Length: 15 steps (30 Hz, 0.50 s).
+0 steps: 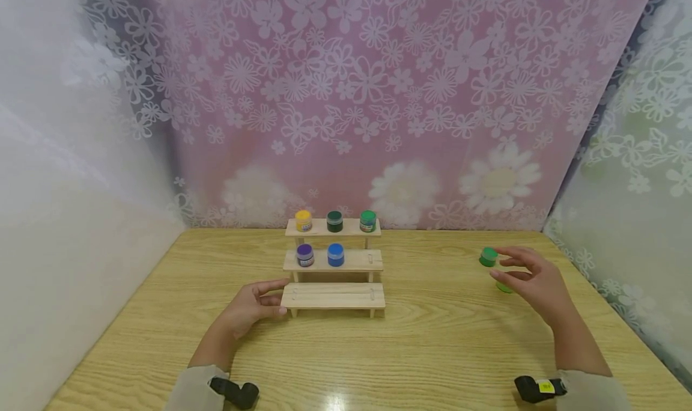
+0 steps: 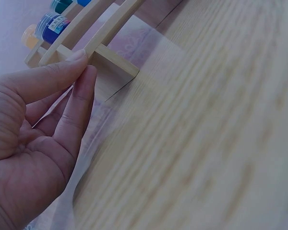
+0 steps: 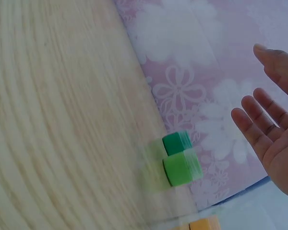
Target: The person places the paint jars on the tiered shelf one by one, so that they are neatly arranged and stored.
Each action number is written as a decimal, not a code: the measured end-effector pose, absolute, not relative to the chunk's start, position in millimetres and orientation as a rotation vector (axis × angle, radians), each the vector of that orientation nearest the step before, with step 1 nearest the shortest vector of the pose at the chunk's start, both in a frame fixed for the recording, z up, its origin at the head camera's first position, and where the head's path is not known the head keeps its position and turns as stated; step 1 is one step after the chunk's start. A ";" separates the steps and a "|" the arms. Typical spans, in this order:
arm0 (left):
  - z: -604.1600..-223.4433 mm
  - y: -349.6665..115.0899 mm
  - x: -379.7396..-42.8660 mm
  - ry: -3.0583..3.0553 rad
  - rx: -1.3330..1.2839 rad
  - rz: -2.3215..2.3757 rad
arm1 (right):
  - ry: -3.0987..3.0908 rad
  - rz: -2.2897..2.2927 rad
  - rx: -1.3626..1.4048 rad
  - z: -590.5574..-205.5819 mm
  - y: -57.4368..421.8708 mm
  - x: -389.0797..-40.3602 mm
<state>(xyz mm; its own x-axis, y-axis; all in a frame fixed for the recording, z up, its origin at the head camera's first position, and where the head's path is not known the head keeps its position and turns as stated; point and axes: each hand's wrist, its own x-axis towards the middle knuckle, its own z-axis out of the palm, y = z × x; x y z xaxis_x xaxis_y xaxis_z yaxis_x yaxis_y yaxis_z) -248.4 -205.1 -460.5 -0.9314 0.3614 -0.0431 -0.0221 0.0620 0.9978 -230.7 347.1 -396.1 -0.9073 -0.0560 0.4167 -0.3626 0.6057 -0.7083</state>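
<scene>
Shelf (image 1: pixel 332 295): wooden, three-tiered, on the table (image 1: pixel 421 363), five jars (image 1: pixel 336 255) on its upper tiers.
Left hand (image 1: pixel 247 309): wrist angled inward, thumb and fingers pinching the shelf's lower left end.
Right hand (image 1: pixel 540 288): thumb and fingers parted, holding nothing, partly hiding the light green jar (image 1: pixel 505 287) in the head view.
Green jar (image 1: pixel 488 257): on the table, near the right hand.

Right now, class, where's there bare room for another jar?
The bottom step is bare beside the left hand; the middle step has room right of the blue jar. Tabletop lies open between bottom step and right hand. The top step, with three jars, is crowded.
</scene>
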 end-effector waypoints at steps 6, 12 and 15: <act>-460.2 -205.4 -247.7 2.057 0.340 1.951 | -2.527 1.186 0.310 -406.1 359.7 -235.0; -460.9 -205.3 -247.8 2.060 0.343 1.957 | -2.559 1.218 0.261 -414.0 370.1 -237.7; -461.1 -205.2 -247.9 2.064 0.342 1.955 | -2.582 1.224 0.230 -418.3 375.5 -239.4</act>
